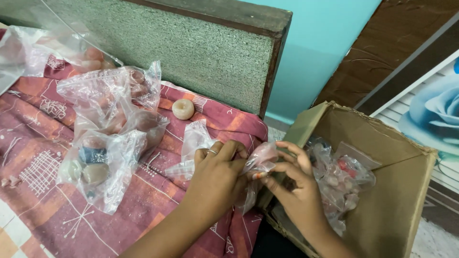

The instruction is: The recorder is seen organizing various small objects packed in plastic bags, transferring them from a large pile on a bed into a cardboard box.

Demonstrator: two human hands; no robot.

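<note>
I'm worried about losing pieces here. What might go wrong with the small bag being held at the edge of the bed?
The small clear plastic bag is pinched between the left hand and right hand over the gap beside the open cardboard box; contents might drop there. The loose round cream stone on the patterned red bedsheet might roll.

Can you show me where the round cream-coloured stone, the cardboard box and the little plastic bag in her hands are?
round cream stone (183,109), head view, on its top face.
cardboard box (400,200), head view, on its near side wall.
small plastic bag (263,155), head view, on the bunched part between both hands.
</note>
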